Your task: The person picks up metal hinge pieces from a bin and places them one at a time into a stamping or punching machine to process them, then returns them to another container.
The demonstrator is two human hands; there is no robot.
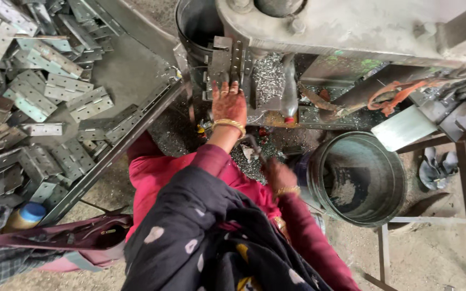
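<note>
The left hand (228,103) lies spread, fingers nearly flat, pressing a metal hinge plate (221,64) against the face of the big grey press machine (351,24), holding it by palm and fingertip pressure rather than in a closed grasp. The right hand (277,173) sits lower, curled around a dark lever handle (252,144); the grip looks closed, though blur hides the fingers. The machine fills the top of the view, with a pile of bright metal shavings (268,75) just beside the plate. To the left, a sloping steel tray (130,70) carries a heap of similar hinges (44,81), loosely jumbled. To the right stands a round metal drum (360,178), near the right hand, with grit in its bottom. The plate under the left hand is likely stiff, flat steel: moderately heavy for its size, unbending, and probably slick with oil or dust, with stamped edges that could be sharp. It seems best held by its flat faces or long sides, fingers kept off the edge nearest the tooling. A small plastic bottle (289,91) stands just right of the plate.
</note>
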